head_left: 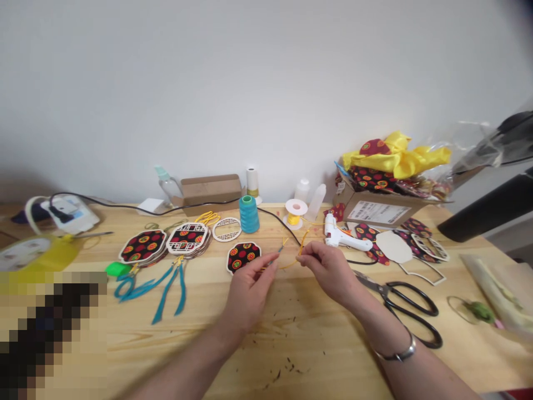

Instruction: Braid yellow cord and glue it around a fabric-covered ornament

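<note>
My left hand (250,286) pinches a yellow cord near its end, thumb against fingers. A thin bluish strand shows beside the fingertips, too small to make out. The cord (287,267) runs across to my right hand (328,272), which is closed on it and has a loop rising above the fingers. Just behind my left hand lies a dark patterned fabric piece (242,256) with a pale scalloped edge, partly covered by the fingers. A teal thread cone (249,215) stands beyond it. The yellow cord spool (296,208) is farther back.
Black-handled scissors (387,291) lie beside my right forearm, below a white glue gun (343,238). Stacked patterned pieces (144,247) with teal tassels (170,289) sit on the left. At the back right, a cardboard box (375,208) overflows with fabric. A black cable (187,208) crosses the table.
</note>
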Tool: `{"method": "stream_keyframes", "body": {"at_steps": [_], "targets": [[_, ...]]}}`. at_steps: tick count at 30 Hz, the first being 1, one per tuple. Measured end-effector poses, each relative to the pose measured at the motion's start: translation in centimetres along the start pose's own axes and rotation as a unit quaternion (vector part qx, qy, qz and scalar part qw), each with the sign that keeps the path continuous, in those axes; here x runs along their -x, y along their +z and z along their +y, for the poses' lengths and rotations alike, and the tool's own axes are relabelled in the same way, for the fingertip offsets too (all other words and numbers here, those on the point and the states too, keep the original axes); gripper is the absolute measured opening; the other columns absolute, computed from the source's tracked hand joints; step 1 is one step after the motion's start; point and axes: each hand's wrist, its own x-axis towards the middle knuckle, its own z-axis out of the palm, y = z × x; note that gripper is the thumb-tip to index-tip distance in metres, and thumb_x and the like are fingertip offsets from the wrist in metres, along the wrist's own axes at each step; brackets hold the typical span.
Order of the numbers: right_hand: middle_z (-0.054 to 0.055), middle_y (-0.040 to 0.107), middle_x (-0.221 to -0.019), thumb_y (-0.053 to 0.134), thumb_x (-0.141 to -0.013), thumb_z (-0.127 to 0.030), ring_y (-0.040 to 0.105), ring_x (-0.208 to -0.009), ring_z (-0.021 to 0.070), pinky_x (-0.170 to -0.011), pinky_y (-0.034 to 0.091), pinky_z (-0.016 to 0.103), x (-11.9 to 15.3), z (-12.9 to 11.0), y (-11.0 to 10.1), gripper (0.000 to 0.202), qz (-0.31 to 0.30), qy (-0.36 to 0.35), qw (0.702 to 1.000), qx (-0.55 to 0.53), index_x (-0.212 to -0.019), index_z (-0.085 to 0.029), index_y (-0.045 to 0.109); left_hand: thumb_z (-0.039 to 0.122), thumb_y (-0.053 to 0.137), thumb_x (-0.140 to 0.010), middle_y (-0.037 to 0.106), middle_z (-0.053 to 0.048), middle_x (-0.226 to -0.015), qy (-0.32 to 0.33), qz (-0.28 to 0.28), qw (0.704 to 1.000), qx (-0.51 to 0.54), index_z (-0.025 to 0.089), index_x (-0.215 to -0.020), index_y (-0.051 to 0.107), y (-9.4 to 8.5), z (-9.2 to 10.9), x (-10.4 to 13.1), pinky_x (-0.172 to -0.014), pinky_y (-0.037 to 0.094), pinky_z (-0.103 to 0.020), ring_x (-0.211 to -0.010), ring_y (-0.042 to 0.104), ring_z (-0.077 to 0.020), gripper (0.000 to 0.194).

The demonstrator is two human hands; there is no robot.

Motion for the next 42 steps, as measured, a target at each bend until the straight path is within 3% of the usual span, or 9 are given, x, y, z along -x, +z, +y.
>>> {"method": "stream_keyframes", "body": {"at_steps": [2,7,9,16,28,34,38,42], "targets": [[-0.002,0.051,-0.056,0.052,-0.077,-0.023,0.044,-0.055,0.0114,-0.053,0.033,0.023,0.1,-0.2,-0.1,0.017,-0.013,-0.004,1.0,-0.014,-0.061,-0.018,0.052,0.032,0.054,-0.077,0.067,-0.002,-0.104,0.004,-0.015,1.0,-0.005,0.023,-0.102,0.066,0.0,0.0,0.1,-0.089,0.04,-0.029,-0.1,0.056,-0.0191,0.028],[-0.004,0.044,-0.054,0.052,-0.077,-0.023,0.037,-0.052,0.0091,-0.05,0.029,0.021,0.4,-0.7,0.0,0.021,-0.045,-0.014,0.998,-0.051,-0.058,-0.018,0.048,0.029,0.056,-0.077,0.065,-0.003,-0.105,0.112,-0.021,0.989,-0.097,0.025,-0.097,0.068,0.0,-0.3,0.2,-0.099,0.03,-0.034,-0.111,0.045,-0.0197,0.024],[-0.005,0.042,-0.053,0.052,-0.077,-0.022,0.035,-0.051,0.0084,-0.049,0.029,0.021,0.5,-0.9,0.1,0.021,-0.057,-0.014,0.996,-0.061,-0.057,-0.017,0.047,0.029,0.059,-0.075,0.064,-0.004,-0.105,0.12,-0.028,0.986,-0.109,0.025,-0.095,0.068,0.1,-0.5,0.1,-0.098,0.031,-0.034,-0.112,0.044,-0.02,0.022],[-0.005,0.044,-0.054,0.052,-0.076,-0.018,0.038,-0.053,0.0081,-0.051,0.03,0.02,0.5,-1.3,0.2,0.019,-0.062,-0.016,0.996,-0.059,-0.057,-0.016,0.048,0.034,0.057,-0.076,0.069,-0.003,-0.083,0.014,-0.093,0.995,-0.035,0.019,-0.085,0.067,0.5,-0.4,0.4,-0.071,0.044,-0.027,-0.078,0.06,-0.017,0.019],[-0.004,0.05,-0.056,0.054,-0.074,-0.018,0.042,-0.054,0.0087,-0.052,0.032,0.02,0.5,-0.8,0.4,0.017,-0.04,-0.021,0.998,-0.043,-0.058,-0.017,0.051,0.033,0.057,-0.077,0.069,-0.003,-0.077,-0.026,-0.085,0.996,0.028,0.016,-0.075,0.062,0.6,0.1,0.4,-0.073,0.044,-0.025,-0.076,0.061,-0.0152,0.018],[-0.003,0.055,-0.057,0.054,-0.074,-0.018,0.046,-0.054,0.0092,-0.053,0.033,0.021,0.5,-0.8,0.5,0.014,-0.039,0.0,0.997,-0.066,-0.06,-0.017,0.055,0.027,0.059,-0.074,0.061,-0.001,-0.069,0.035,-0.124,0.991,-0.028,0.016,-0.07,0.062,0.7,-0.3,0.6,-0.066,0.042,-0.024,-0.068,0.055,-0.0131,0.013],[-0.005,0.048,-0.052,0.055,-0.072,-0.019,0.04,-0.05,0.008,-0.05,0.03,0.021,0.4,-0.7,0.7,0.014,-0.049,0.018,0.993,-0.106,-0.058,-0.017,0.054,0.021,0.058,-0.074,0.057,-0.002,-0.075,0.125,-0.109,0.983,-0.084,0.016,-0.07,0.064,0.7,-0.7,0.4,-0.068,0.041,-0.024,-0.073,0.053,-0.0132,0.009],[-0.006,0.042,-0.048,0.056,-0.071,-0.023,0.033,-0.045,0.0063,-0.045,0.026,0.021,0.4,-0.4,1.3,0.015,-0.074,0.064,0.974,-0.204,-0.059,-0.016,0.051,0.017,0.055,-0.076,0.052,0.0,-0.068,0.164,-0.103,0.969,-0.152,0.016,-0.068,0.064,0.6,-0.9,0.5,-0.063,0.039,-0.022,-0.066,0.051,-0.0111,0.012]]}}
